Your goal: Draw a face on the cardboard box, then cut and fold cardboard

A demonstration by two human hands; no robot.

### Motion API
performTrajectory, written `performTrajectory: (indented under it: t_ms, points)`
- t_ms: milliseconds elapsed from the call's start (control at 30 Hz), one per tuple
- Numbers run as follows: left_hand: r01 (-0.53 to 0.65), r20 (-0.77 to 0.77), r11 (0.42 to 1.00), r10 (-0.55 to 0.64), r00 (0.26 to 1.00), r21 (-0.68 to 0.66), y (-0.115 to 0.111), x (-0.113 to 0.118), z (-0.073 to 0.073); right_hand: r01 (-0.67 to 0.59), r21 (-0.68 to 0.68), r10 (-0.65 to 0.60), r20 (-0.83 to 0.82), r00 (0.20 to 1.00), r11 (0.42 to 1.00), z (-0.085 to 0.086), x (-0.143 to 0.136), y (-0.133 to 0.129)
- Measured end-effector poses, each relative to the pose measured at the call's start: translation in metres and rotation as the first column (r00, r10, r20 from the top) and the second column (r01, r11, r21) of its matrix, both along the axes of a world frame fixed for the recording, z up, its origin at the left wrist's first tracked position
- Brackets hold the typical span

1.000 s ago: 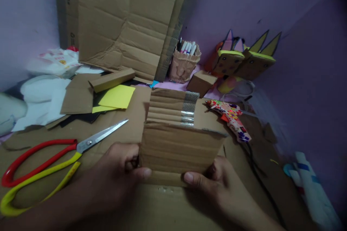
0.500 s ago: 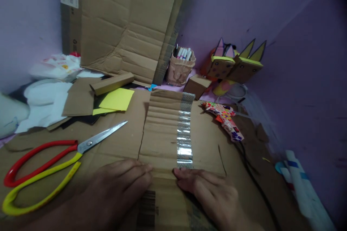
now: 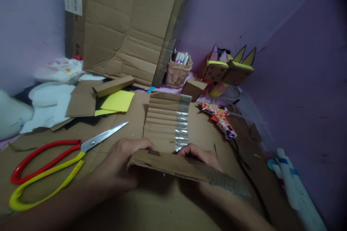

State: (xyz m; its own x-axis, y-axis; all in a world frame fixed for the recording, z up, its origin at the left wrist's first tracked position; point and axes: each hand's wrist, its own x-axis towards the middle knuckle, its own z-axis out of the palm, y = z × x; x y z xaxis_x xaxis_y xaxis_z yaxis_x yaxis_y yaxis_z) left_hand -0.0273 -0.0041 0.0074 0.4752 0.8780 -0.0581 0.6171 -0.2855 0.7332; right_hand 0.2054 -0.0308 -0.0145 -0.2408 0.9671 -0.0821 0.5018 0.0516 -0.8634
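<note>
A ridged cardboard strip (image 3: 162,119) with shiny tape along its right side lies on the large cardboard sheet (image 3: 200,130). Its near part is bent up toward me as a raised flap (image 3: 173,164). My left hand (image 3: 124,155) grips the left side of this flap, thumb at the fold and fingers hidden beneath. On the right side, my right hand (image 3: 200,155) holds it, its fingers curled at the fold. Open scissors (image 3: 92,142) with red and yellow handles rest left of my hands.
A flowered glue gun (image 3: 219,117) with a black cord lies at the right. Yellow paper (image 3: 118,101) and cardboard scraps sit back left. A marker holder (image 3: 178,70), a small box (image 3: 193,87) and decorated cardboard pieces (image 3: 227,68) stand behind. Rolled white items (image 3: 290,173) lie far right.
The near part of the strip, flat before, is now lifted and folded upward. Both hands have gone from pressing on it to gripping its sides. The view has shifted slightly.
</note>
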Motion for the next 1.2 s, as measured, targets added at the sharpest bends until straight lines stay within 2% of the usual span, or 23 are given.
performTrajectory:
  t_ms: [100, 167, 200, 267, 333, 433, 467, 533, 567, 633, 767, 867, 933, 1033, 1100, 1167, 1200]
  points:
    - [0.136, 0.028, 0.968, -0.145, 0.989, 0.21, -0.013, -0.009, 0.001, -0.08, 0.167, 0.089, -0.047, 0.995, 0.983, 0.016, 0.004, -0.019]
    - [0.222, -0.05, 0.904, -0.219, 0.974, 0.366, -0.024, -0.014, -0.001, -0.188, 0.319, 0.205, -0.021, 0.979, 0.929, 0.023, 0.007, -0.03]
    - [0.245, -0.12, 0.863, -0.214, 0.969, 0.441, -0.03, -0.015, -0.003, -0.236, 0.399, 0.246, 0.027, 0.969, 0.886, 0.023, 0.009, -0.034]
    - [0.249, -0.26, 0.789, -0.118, 0.958, 0.562, -0.04, -0.016, -0.01, -0.313, 0.531, 0.272, 0.156, 0.95, 0.788, 0.018, 0.009, -0.037]
    - [0.252, -0.341, 0.747, -0.036, 0.939, 0.615, -0.046, -0.015, -0.02, -0.321, 0.624, 0.221, 0.235, 0.947, 0.713, 0.005, 0.006, -0.036]
    - [0.251, -0.329, 0.779, -0.062, 0.942, 0.574, -0.046, -0.016, -0.032, -0.201, 0.714, 0.124, 0.159, 0.979, 0.671, -0.015, 0.003, -0.031]
    - [0.246, -0.299, 0.797, -0.086, 0.95, 0.552, -0.045, -0.017, -0.034, -0.193, 0.712, 0.136, 0.136, 0.981, 0.675, -0.018, 0.004, -0.03]
    - [0.234, -0.233, 0.823, -0.128, 0.964, 0.517, -0.042, -0.021, -0.036, -0.268, 0.656, 0.244, 0.13, 0.961, 0.706, -0.016, 0.008, -0.028]
    - [0.235, -0.206, 0.829, -0.149, 0.967, 0.507, -0.041, -0.024, -0.035, -0.307, 0.615, 0.297, 0.122, 0.947, 0.726, -0.011, 0.01, -0.029]
    - [0.255, -0.173, 0.832, -0.194, 0.966, 0.492, -0.041, -0.028, -0.029, -0.306, 0.561, 0.331, 0.058, 0.942, 0.77, 0.0, 0.014, -0.033]
    - [0.297, -0.189, 0.841, -0.235, 0.953, 0.452, -0.046, -0.031, -0.007, -0.196, 0.533, 0.241, -0.015, 0.97, 0.823, 0.014, 0.01, -0.048]
    - [0.248, -0.269, 0.865, -0.138, 0.953, 0.437, -0.051, -0.026, 0.008, -0.056, 0.47, 0.045, 0.036, 0.998, 0.881, 0.014, 0.0, -0.057]
    - [0.201, -0.268, 0.87, -0.084, 0.96, 0.449, -0.053, -0.02, 0.014, -0.008, 0.432, -0.023, 0.067, 0.997, 0.902, 0.012, -0.006, -0.058]
    - [0.129, -0.165, 0.893, -0.063, 0.984, 0.431, -0.052, -0.015, 0.019, 0.035, 0.451, -0.072, 0.066, 0.995, 0.892, 0.011, -0.011, -0.058]
    - [0.135, -0.112, 0.922, -0.101, 0.989, 0.363, -0.05, -0.018, 0.019, 0.124, 0.469, -0.167, 0.05, 0.985, 0.875, 0.008, -0.01, -0.06]
    - [0.102, -0.062, 0.95, -0.088, 0.994, 0.294, -0.049, -0.026, 0.016, 0.159, 0.419, -0.198, 0.05, 0.979, 0.894, 0.004, -0.006, -0.062]
    - [0.047, -0.037, 0.958, -0.038, 0.999, 0.283, -0.049, -0.031, 0.013, 0.15, 0.384, -0.186, 0.058, 0.981, 0.911, 0.002, -0.003, -0.063]
